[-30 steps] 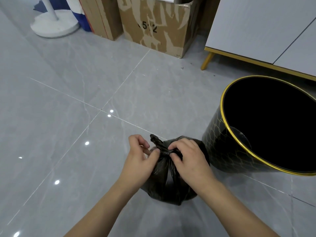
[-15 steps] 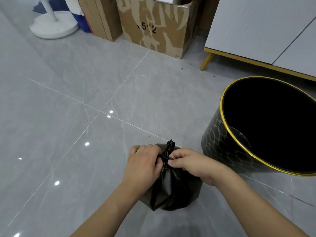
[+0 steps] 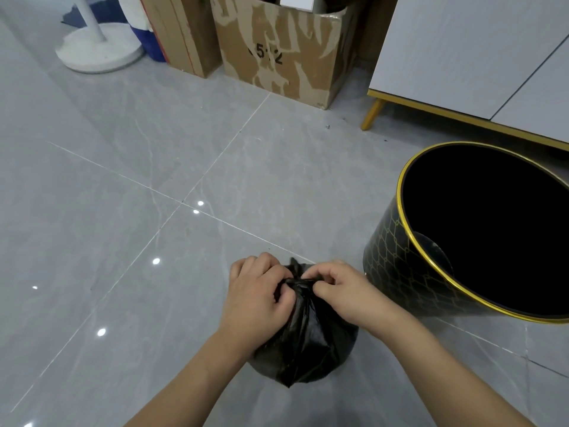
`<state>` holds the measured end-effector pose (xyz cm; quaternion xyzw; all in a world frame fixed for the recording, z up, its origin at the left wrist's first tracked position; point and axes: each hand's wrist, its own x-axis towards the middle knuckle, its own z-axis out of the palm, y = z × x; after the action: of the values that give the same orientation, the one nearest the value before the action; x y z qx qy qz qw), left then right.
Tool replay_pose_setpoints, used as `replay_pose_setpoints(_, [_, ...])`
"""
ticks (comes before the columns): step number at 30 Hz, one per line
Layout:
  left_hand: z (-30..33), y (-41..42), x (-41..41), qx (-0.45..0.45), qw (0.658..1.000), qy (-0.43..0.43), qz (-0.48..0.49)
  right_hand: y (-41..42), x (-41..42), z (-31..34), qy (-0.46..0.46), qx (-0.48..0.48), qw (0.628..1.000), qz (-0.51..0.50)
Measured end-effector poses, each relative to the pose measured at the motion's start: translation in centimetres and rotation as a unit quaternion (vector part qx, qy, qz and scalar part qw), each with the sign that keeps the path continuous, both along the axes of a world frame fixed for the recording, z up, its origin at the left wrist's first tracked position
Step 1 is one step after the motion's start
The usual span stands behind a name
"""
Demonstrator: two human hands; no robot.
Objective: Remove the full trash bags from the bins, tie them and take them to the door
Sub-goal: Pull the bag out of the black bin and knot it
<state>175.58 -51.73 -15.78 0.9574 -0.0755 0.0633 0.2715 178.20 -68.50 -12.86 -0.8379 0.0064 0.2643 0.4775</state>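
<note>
While the black trash bag (image 3: 303,340) is kept on the grey tiled floor (image 3: 129,186), its gathered neck is pinched from both sides at the top. The left hand (image 3: 257,298) is curled on the left side of the neck, its grip narrow, with fingers folded over the twisted plastic. The right hand (image 3: 341,292) is closed on the right side of the same twist, thumb and forefinger pressed tight on the black film. A short tuft of plastic is seen standing up just beyond the two grips, between the knuckles. Below the grips the full body of the bag is seen bulging, touching the floor. To the right of the grips, just beside the right hand, a black bin (image 3: 409,272) with a gold rim and a gold lattice pattern is seen, its dark inside showing no bag. Far beyond the grips a torn cardboard box (image 3: 277,50) is set against the wall, a white round stand base (image 3: 98,50) is seen to its left, and a white cabinet (image 3: 462,50) on gold legs is placed to its right.
</note>
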Motion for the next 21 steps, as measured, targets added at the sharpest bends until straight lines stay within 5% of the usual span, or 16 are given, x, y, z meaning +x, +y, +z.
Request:
replay_pose_setpoints(8, [-0.3,0.2,0.5,0.061,0.998,-0.011,-0.033,0.1,0.1,0.6,0.203,0.099,0.973,-0.054])
replay_pose_setpoints(21, [0.6,1.0,-0.6,-0.090,0.993,0.028,-0.077,-1.7,0.1,-0.2,0.165,0.054,0.981,-0.092])
